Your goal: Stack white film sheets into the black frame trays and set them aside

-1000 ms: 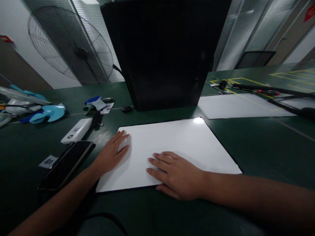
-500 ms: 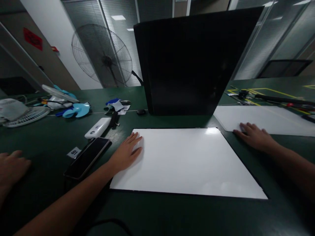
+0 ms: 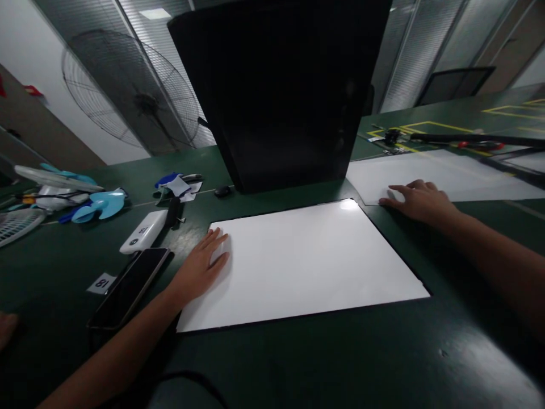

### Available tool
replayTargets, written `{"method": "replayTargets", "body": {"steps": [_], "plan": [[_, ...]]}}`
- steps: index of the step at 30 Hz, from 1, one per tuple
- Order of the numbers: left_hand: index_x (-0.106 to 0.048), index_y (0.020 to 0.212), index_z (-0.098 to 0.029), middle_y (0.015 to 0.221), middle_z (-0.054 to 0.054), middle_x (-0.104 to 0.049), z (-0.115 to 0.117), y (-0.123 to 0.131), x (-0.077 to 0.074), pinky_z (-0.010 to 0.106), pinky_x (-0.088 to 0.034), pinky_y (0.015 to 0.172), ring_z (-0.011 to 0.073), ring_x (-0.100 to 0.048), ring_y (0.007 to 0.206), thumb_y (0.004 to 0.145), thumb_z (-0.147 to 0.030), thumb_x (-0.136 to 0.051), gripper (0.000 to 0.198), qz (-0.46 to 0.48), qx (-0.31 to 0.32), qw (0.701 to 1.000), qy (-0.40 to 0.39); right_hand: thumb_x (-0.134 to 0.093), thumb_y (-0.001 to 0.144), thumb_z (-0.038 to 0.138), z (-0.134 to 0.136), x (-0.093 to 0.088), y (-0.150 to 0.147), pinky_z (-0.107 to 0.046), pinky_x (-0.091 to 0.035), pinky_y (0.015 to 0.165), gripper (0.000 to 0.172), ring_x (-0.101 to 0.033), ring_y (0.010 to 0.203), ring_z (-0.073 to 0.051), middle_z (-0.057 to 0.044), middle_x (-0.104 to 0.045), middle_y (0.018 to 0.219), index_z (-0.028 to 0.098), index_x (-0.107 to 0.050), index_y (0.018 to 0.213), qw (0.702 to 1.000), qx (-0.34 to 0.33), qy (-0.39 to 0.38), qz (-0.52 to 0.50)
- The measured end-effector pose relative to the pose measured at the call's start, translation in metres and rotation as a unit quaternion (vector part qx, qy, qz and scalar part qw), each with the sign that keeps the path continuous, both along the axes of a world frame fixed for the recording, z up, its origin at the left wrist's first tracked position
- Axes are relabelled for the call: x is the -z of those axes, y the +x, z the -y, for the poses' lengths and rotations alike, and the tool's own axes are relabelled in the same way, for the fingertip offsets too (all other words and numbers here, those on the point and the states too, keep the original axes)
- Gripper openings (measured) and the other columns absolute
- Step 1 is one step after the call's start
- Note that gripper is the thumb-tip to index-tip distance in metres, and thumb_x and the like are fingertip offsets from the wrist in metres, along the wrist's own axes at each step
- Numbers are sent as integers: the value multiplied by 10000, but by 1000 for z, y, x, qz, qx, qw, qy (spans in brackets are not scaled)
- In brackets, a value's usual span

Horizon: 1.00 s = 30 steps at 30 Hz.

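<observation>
A white board [image 3: 298,261] with a thin dark edge lies flat on the green table in front of me. My left hand [image 3: 200,267] rests on its left edge, fingers spread and holding nothing. Over to the right is a second white sheet or board [image 3: 451,170]. On its near left part lies my right hand [image 3: 419,201], thumb and index finger apart and pointing left, the other fingers slightly bent. Nothing shows in its grasp. A phone [image 3: 130,287] lies left of my left hand, close to my forearm, beside a white device [image 3: 145,230] with a numbered label.
Behind the board stands a large black panel [image 3: 289,96]. Left of it are a black mouse [image 3: 222,191], blue fan blades [image 3: 102,204] and a small numbered card [image 3: 102,283]. Part of another person's hand [image 3: 6,326] shows at the left edge. Black rods [image 3: 472,138] lie far right.
The view has turned right and tilted, so everything sits further left. My right index finger now stretches out, with the others more bent. My left hand stays on the board.
</observation>
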State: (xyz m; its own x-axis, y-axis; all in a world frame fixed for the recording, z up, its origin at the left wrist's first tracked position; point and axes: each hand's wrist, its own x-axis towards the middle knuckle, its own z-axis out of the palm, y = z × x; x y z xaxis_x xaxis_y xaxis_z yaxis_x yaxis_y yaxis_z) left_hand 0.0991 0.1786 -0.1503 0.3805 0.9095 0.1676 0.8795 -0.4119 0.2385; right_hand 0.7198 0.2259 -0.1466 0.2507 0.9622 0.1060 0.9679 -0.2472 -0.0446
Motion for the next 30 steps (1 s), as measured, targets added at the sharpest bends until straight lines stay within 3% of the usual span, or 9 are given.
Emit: {"method": "replayTargets", "body": {"steps": [8, 11, 14, 17, 21, 26, 30], "plan": [[-537, 1536, -164, 1695, 153, -402, -2, -1, 2, 583, -295, 1295, 335, -310, 1603, 1055, -617, -384, 679, -5, 1, 1000, 9, -402, 971, 787, -1, 1, 4, -591, -374, 1036, 831, -450, 1328, -457, -305, -492, 1486, 176, -606, 1496, 999, 3, 42, -14], [-535, 1540, -145, 1696, 165, -396, -2, -1, 2, 586, -282, 1298, 341, -298, 1607, 1053, -622, -371, 701, -3, 0, 1000, 5, -396, 991, 763, -1, 4, -1, -561, -307, 1153, 811, -380, 1435, -411, -232, -421, 1604, 199, -540, 1556, 998, -33, 57, -22], [-535, 1539, -131, 1697, 173, -392, -2, 0, 2, 580, -274, 1303, 345, -292, 1609, 1048, -627, -370, 717, -2, -2, 1000, 0, -423, 968, 799, -4, 10, -5, -527, -288, 1200, 900, -337, 1504, -386, -208, -331, 1688, 196, -423, 1636, 996, -66, 40, -36], [-527, 1543, -149, 1700, 157, -393, -2, 0, 2, 574, -276, 1304, 340, -297, 1607, 1048, -610, -380, 693, -2, -2, 1000, 2, -440, 943, 827, -7, 14, -7, -582, -321, 1175, 964, -367, 1491, -425, -234, -349, 1679, 171, -399, 1648, 996, -67, 2, -54], [-514, 1552, -170, 1711, 143, -377, 0, -1, 0, 570, -288, 1301, 332, -300, 1607, 1051, -578, -399, 656, -7, -2, 1000, 0, -438, 904, 867, -8, 12, -9, -713, -319, 1123, 965, -367, 1472, -502, -201, -357, 1687, 244, -425, 1642, 997, -46, -19, -60], [-515, 1547, -144, 1702, 164, -385, 1, -1, -1, 578, -283, 1299, 331, -300, 1607, 1055, -574, -391, 665, -4, 2, 1000, 3, -392, 926, 853, -1, 4, -19, -679, -418, 1029, 896, -480, 1371, -505, -214, -477, 1602, 225, -558, 1543, 998, -54, 3, -20], [-523, 1542, -137, 1692, 168, -406, 1, -1, 0, 574, -290, 1297, 329, -298, 1608, 1057, -566, -383, 662, -3, 5, 1000, 10, -326, 1045, 610, 6, -2, -28, -573, -469, 940, 662, -643, 1140, -425, -257, -653, 1368, 134, -692, 1324, 997, -69, 24, 2]]}}
